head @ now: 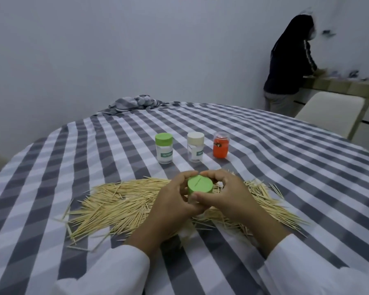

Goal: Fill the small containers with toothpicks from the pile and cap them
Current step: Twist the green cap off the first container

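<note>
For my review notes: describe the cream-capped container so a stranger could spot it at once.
On the checked tablecloth, beyond the toothpick pile, three small containers stand in a row. The cream-capped container is the middle one, between a green-capped container and an orange container.

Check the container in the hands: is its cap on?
On: the green cap sits atop the container, gripped by left hand and right hand.

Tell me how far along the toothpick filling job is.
Done, by the look of it: three capped containers stand in a row beyond the pile, green-lidded, white-lidded and orange; whether they are full cannot be told. In hand: both hands, left and right, grip a fourth container with a green cap on it. Left: a large toothpick pile lies on the tablecloth.
</note>
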The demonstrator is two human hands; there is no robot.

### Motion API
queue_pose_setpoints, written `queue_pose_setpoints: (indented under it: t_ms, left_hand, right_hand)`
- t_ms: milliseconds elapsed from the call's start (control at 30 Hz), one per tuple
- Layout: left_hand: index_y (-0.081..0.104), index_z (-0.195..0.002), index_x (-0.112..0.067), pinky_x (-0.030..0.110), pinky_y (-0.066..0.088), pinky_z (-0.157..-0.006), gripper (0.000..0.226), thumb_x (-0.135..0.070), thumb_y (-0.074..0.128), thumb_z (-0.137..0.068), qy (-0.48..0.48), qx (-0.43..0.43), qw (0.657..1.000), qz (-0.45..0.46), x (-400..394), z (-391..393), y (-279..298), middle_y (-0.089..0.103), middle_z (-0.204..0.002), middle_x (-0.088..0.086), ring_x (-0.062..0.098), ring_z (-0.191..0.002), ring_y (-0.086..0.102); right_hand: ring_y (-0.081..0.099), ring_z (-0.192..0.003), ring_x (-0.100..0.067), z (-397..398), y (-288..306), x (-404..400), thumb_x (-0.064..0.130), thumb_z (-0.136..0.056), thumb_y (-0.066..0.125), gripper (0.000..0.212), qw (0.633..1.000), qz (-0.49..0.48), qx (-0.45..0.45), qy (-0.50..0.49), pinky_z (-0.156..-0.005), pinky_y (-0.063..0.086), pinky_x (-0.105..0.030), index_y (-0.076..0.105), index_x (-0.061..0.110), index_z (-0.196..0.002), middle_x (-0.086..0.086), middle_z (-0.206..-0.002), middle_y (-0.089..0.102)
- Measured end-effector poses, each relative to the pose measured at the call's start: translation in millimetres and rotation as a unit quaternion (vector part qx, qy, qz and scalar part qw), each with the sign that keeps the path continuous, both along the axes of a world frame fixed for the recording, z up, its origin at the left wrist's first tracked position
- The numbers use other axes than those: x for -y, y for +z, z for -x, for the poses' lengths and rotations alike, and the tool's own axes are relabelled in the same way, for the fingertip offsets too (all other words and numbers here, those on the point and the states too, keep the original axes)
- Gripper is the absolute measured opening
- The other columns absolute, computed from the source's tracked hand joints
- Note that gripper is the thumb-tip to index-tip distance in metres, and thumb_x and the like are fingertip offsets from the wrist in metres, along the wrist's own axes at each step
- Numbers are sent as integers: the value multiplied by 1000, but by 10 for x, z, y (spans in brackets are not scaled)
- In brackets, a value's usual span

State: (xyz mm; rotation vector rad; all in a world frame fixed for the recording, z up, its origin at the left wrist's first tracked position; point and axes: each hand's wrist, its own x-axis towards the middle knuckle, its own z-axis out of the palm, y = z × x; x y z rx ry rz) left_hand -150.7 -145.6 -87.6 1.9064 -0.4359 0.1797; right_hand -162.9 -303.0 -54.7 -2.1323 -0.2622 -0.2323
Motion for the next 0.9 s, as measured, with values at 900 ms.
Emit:
queue_pose_setpoints:
  t_ms: [900]
  left_hand:
    - [49,-117,-40,25,57,-79,65,-10,82,-69,-52,-34,998,21,-23,46,-5,67,-113,-8,5,-99,66]
  right_hand:
    - [44,-112,-8,64,-64,-19,38,-76,72,68,999,-12,-43,9,-85,42,-21,40,33,-135,9,-120,41]
